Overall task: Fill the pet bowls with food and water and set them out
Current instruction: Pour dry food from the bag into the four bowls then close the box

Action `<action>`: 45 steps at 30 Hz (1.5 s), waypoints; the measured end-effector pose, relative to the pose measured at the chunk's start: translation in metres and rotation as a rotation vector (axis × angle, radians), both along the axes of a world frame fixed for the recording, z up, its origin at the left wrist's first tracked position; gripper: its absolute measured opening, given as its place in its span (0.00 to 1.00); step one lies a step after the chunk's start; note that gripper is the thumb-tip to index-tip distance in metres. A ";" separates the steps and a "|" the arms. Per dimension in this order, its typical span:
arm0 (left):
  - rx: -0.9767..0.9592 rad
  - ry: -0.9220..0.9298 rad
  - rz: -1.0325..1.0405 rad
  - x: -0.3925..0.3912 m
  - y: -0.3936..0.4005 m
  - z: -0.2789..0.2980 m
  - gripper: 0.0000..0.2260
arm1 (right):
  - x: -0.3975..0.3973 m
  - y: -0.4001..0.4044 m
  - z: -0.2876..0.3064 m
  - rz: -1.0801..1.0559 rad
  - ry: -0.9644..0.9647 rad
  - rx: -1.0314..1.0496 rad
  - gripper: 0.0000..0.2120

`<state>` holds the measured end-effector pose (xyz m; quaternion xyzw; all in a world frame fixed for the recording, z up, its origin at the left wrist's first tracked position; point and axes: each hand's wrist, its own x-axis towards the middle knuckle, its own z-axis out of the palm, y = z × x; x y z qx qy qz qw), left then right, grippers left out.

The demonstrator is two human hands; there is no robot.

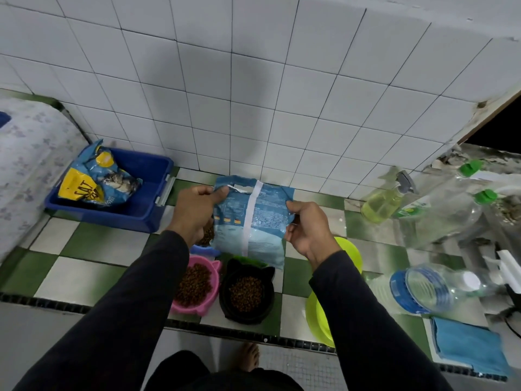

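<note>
I hold a light blue pet food bag (251, 221) upright above the tiled counter. My left hand (194, 213) pinches its top left corner and my right hand (307, 230) grips its right edge. Below the bag stand a pink cat-shaped bowl (197, 289) and a black cat-shaped bowl (246, 294), both holding brown kibble. A blue bowl (205, 249) with kibble sits partly hidden behind my left wrist. Two lime green bowls (321, 320) lie at the right, half covered by my right arm. A clear water bottle (423, 289) with a blue label lies on its side.
A blue bin (146, 190) at the left holds another cat food bag (98, 176). A yellow spray bottle (386, 201) and large clear bottles with green caps (451, 207) crowd the right. A blue cloth (470, 345) lies at the counter's front right edge. White tiled wall behind.
</note>
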<state>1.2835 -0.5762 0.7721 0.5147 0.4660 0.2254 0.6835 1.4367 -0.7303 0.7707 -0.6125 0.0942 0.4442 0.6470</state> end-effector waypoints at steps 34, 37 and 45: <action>0.034 -0.095 -0.139 -0.095 0.271 0.005 0.03 | -0.190 0.239 0.006 -0.211 0.230 0.264 0.18; 0.043 -0.080 -0.192 -0.093 0.300 0.000 0.03 | -0.201 0.260 0.000 -0.224 0.196 0.321 0.15; 0.124 -0.014 -0.310 -0.076 0.336 -0.013 0.07 | -0.222 0.292 -0.022 -0.141 -0.009 0.194 0.18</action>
